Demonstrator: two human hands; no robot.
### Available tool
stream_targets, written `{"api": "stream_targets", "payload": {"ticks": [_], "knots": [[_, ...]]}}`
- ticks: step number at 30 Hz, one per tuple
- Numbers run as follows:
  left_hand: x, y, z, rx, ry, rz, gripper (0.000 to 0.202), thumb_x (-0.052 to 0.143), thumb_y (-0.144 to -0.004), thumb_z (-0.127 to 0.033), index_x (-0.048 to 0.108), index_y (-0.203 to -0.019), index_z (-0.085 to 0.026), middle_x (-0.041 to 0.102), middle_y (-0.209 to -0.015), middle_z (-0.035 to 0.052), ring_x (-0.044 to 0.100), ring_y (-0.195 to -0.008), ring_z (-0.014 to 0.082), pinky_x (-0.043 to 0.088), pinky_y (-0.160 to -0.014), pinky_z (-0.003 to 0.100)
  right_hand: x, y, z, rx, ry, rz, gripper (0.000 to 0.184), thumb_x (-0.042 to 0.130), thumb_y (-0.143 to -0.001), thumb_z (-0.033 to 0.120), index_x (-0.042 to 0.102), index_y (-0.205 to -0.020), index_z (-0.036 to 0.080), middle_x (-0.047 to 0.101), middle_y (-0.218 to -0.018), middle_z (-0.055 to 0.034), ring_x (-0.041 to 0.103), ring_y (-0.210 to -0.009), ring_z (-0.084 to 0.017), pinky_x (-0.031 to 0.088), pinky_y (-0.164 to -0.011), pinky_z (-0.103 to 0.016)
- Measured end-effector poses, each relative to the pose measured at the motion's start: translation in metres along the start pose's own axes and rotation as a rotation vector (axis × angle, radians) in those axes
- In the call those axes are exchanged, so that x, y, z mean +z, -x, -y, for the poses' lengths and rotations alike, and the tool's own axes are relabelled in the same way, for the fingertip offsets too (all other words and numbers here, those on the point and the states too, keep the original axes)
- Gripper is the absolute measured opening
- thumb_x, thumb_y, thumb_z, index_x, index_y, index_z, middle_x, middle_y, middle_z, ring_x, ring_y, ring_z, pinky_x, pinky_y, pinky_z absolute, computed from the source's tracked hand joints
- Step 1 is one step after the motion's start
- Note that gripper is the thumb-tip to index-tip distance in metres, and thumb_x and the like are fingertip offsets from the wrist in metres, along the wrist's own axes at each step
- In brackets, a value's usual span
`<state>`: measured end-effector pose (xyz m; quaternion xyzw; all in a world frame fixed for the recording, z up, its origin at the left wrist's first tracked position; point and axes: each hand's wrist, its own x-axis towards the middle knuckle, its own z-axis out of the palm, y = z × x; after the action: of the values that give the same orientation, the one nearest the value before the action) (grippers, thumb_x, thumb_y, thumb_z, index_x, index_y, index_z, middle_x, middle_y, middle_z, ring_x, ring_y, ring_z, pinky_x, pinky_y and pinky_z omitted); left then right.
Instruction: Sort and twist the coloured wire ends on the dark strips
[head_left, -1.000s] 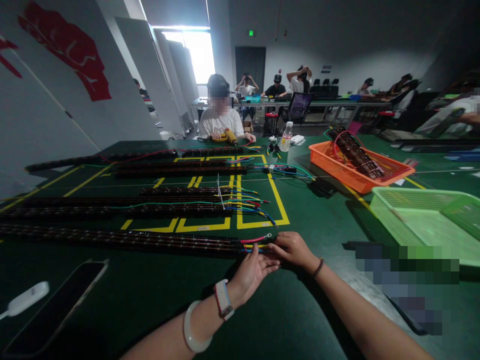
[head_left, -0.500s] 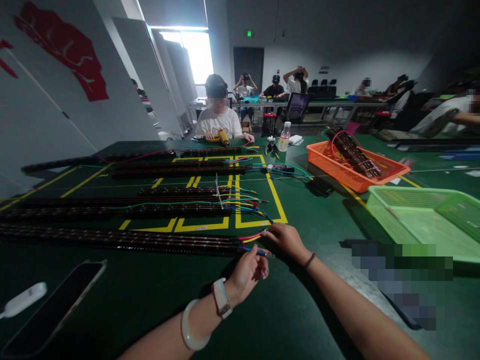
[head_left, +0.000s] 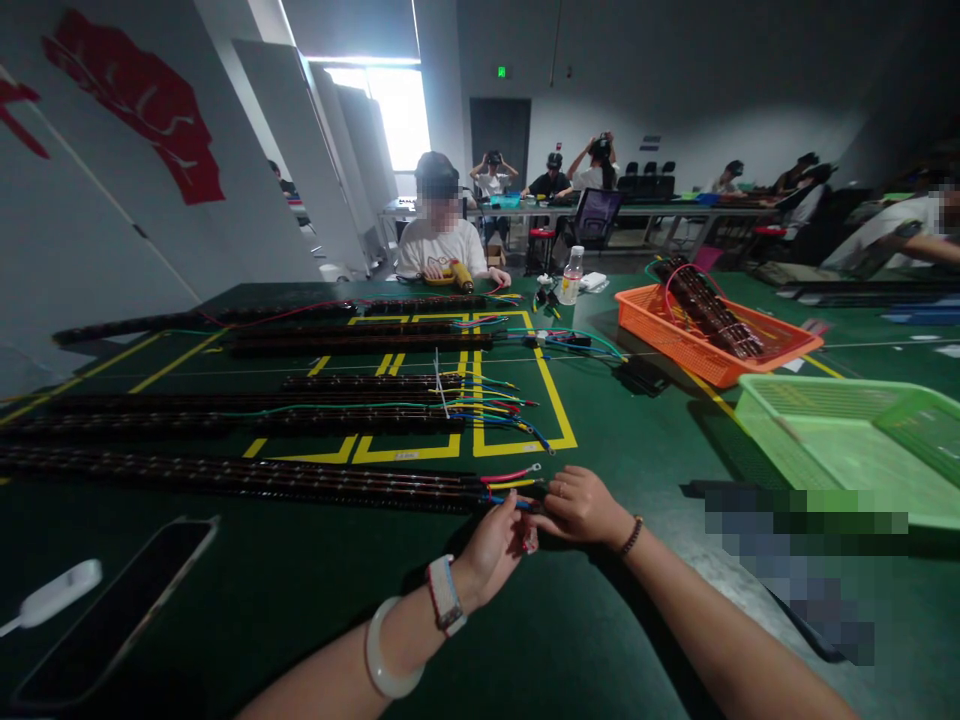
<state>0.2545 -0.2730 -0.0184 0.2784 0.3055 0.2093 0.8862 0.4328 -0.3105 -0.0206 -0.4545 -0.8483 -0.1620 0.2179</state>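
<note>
Green worktop (head_left: 570, 640) is spreading below the hands, and a co-worker (head_left: 444, 245) is sitting at its far edge beside a yellow tool (head_left: 459, 273). Thumb and fingers of the left hand (head_left: 491, 550) are pinching a blue wire (head_left: 517, 503); the right hand (head_left: 585, 508) is curling its fingers narrowly at the wire's end, though whether they are gripping it cannot be told. That wire is emerging from a long dark bundle (head_left: 300, 478), which is lying lengthwise and running toward the worktop's left edge. Toward the right edge, an orange basket (head_left: 660, 343) is holding a shorter dark bundle (head_left: 709, 305), tilted across the rim; nearer, a green basket (head_left: 832, 440) is showing its pale floor. The long dark bundle is looking glossy, speckled with rows of pale spots; just beyond the blue wire, a yellow wire (head_left: 514, 485) and a red wire (head_left: 506, 475) tipped with a metal lug (head_left: 535, 467) are protruding.
</note>
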Motion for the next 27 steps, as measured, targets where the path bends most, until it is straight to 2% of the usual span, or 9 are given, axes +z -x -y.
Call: {"api": "stream_targets", "payload": {"ticks": [4,9,12,15,21,24,27], "knots": [[-0.002,-0.002,0.001,0.015,0.019,0.023,0.038,0.044,-0.088,-0.047,0.057,-0.09,-0.012,0.057,-0.073,0.0043,0.049,-0.063,0.0117,0.034,-0.062,0.026,0.005,-0.001,0.0,0.094,0.006,-0.001,0.041,0.046,-0.091,0.037,0.055,-0.057,0.018,0.051,-0.055,-0.0009,0.041,-0.053,-0.011,0.024,-0.056,-0.029],[-0.002,-0.003,0.003,-0.035,-0.09,0.151,0.042,0.04,-0.087,-0.052,0.054,-0.091,-0.012,0.062,-0.076,0.0083,0.053,-0.06,0.013,0.037,-0.063,0.028,0.006,-0.002,-0.007,0.314,0.033,0.012,0.04,0.05,-0.087,0.05,0.055,-0.064,0.018,0.055,-0.064,-0.0036,0.047,-0.061,-0.014,0.029,-0.061,-0.028],[0.001,0.001,0.003,-0.043,-0.168,0.177,0.033,0.042,-0.087,-0.047,0.049,-0.082,-0.015,0.063,-0.07,0.0074,0.054,-0.055,0.0133,0.037,-0.059,0.028,0.007,-0.004,-0.01,0.415,0.021,0.043,0.043,0.052,-0.082,0.059,0.054,-0.069,0.018,0.055,-0.069,-0.0046,0.048,-0.065,-0.016,0.032,-0.063,-0.029],[0.004,0.004,0.002,-0.013,-0.209,0.191,0.028,0.048,-0.086,-0.043,0.046,-0.079,-0.016,0.064,-0.069,0.0069,0.054,-0.053,0.0131,0.037,-0.057,0.028,0.009,-0.005,-0.01,0.497,-0.045,0.057,0.043,0.056,-0.078,0.06,0.054,-0.078,0.018,0.055,-0.075,-0.0053,0.05,-0.07,-0.018,0.037,-0.065,-0.029],[0.002,0.002,0.003,-0.002,-0.191,0.191,0.025,0.05,-0.085,-0.04,0.046,-0.078,-0.016,0.064,-0.069,0.0067,0.055,-0.055,0.0131,0.038,-0.059,0.028,0.009,-0.004,-0.011,0.551,-0.305,0.02,0.046,0.062,-0.077,0.051,0.052,-0.107,0.017,0.057,-0.096,-0.0087,0.053,-0.089,-0.022,0.043,-0.079,-0.033],[0.002,0.001,0.004,0.0,-0.174,0.198,0.025,0.052,-0.084,-0.04,0.047,-0.078,-0.016,0.064,-0.069,0.0065,0.056,-0.056,0.0135,0.038,-0.059,0.028,0.007,-0.008,-0.008,0.536,-0.358,0.005,0.049,0.061,-0.08,0.045,0.049,-0.119,0.019,0.057,-0.108,-0.0105,0.052,-0.1,-0.024,0.042,-0.086,-0.036],[0.002,0.001,0.005,0.006,-0.166,0.204,0.024,0.054,-0.083,-0.039,0.048,-0.081,-0.016,0.063,-0.069,0.0063,0.056,-0.058,0.0139,0.039,-0.058,0.028,0.008,-0.014,-0.004,0.495,-0.372,0.051,0.05,0.061,-0.081,0.044,0.049,-0.123,0.021,0.057,-0.114,-0.011,0.051,-0.106,-0.025,0.039,-0.09,-0.038]]}}
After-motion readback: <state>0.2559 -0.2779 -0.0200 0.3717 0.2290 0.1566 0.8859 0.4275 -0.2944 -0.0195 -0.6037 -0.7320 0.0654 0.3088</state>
